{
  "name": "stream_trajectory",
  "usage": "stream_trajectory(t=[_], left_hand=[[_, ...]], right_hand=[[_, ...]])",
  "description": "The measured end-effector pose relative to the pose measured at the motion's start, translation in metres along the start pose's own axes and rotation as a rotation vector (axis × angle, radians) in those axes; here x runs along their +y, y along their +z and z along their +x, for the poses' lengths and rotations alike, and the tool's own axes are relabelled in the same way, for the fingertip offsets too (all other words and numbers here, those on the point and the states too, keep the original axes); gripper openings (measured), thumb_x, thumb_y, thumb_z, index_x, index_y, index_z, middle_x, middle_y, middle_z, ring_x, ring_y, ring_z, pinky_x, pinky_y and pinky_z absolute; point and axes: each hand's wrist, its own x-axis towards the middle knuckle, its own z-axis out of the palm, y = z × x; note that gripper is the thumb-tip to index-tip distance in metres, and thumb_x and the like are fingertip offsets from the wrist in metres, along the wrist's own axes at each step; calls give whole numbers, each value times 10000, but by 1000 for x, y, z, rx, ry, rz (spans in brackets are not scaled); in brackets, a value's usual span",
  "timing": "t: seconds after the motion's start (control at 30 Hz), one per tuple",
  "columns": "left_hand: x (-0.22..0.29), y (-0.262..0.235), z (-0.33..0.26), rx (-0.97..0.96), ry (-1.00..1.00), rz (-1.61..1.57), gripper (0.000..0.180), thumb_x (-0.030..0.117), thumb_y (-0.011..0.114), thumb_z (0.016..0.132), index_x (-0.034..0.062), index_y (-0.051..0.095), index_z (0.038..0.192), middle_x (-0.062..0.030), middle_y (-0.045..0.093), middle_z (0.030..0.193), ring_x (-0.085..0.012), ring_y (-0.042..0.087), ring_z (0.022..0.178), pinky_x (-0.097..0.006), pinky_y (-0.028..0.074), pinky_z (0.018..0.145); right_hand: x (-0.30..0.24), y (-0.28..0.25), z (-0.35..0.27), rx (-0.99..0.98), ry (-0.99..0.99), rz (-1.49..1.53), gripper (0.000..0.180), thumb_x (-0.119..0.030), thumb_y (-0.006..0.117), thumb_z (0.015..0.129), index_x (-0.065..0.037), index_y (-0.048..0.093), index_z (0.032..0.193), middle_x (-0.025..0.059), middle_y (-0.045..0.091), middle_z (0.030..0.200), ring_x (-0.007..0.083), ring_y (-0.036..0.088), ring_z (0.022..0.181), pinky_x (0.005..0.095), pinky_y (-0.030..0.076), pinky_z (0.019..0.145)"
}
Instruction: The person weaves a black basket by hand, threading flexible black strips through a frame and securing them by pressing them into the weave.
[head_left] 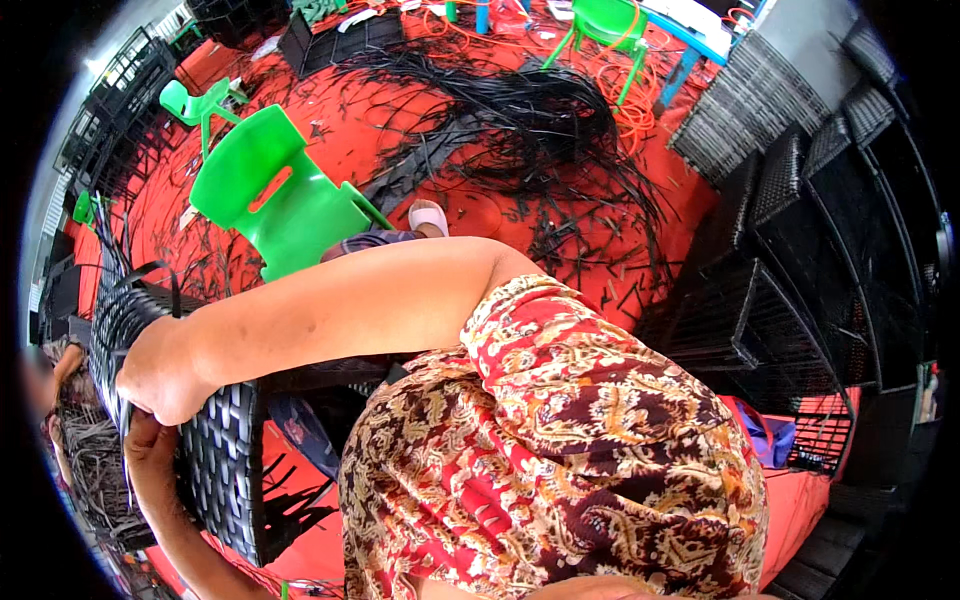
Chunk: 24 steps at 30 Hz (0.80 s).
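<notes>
A black woven panel of flat plastic strips (222,455) stands at the left, its loose strip ends fanning up past its top. My right arm reaches across to it, and my right hand (165,385) is closed at its outer edge, the fingers mostly hidden behind the back of the hand. Just below, my left hand (152,450) comes up from the lower edge, thumb and fingers bent together on a strip at the same edge. The two hands nearly touch. Cut strip ends (290,505) stick out from the panel's lower right side.
A green plastic chair (285,200) stands ahead on the red floor covering (350,100). Beyond lies a heap of loose black strips (540,110). Woven black furniture pieces (790,270) stack up at the right. Another person (65,375) sits at the far left beside more strips.
</notes>
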Motion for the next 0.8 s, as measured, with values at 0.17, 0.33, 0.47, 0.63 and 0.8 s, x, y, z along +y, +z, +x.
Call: stream_trajectory(t=[0.17,0.33,0.47,0.63,0.8], left_hand=[[1,-13,-24,199,-112,191,133,123,625,847,9,678,892,-18,656,896,-98,551,813,-248,423,742],[32,7,-30,162,49,28,238,217,593,835,8,691,895,-22,650,869,-125,573,839,-285,422,803],[24,-7,-42,271,68,-357,156,142,667,818,-8,691,854,-55,653,958,-111,574,892,-263,419,849],[33,-4,-56,310,76,-23,139,118,674,844,-16,687,880,-71,651,1061,-122,579,923,-273,436,871],[16,-4,-53,345,384,672,138,116,678,784,0,701,855,-127,635,1049,-215,613,913,-319,477,820]], right_hand=[[-13,17,2,85,-48,58,200,-140,582,696,3,675,800,224,662,784,388,658,779,468,522,670],[-15,2,2,36,-70,230,210,-203,579,768,-22,682,791,231,651,795,380,650,766,468,505,705],[-29,0,20,-144,113,567,169,-165,600,879,1,625,882,63,624,730,126,577,587,274,468,547],[-21,4,22,-193,160,669,125,-120,635,850,-19,585,905,7,601,744,73,515,597,229,434,557],[-24,3,25,-99,177,433,215,-84,634,788,-16,559,978,12,593,759,89,537,681,255,444,634]])
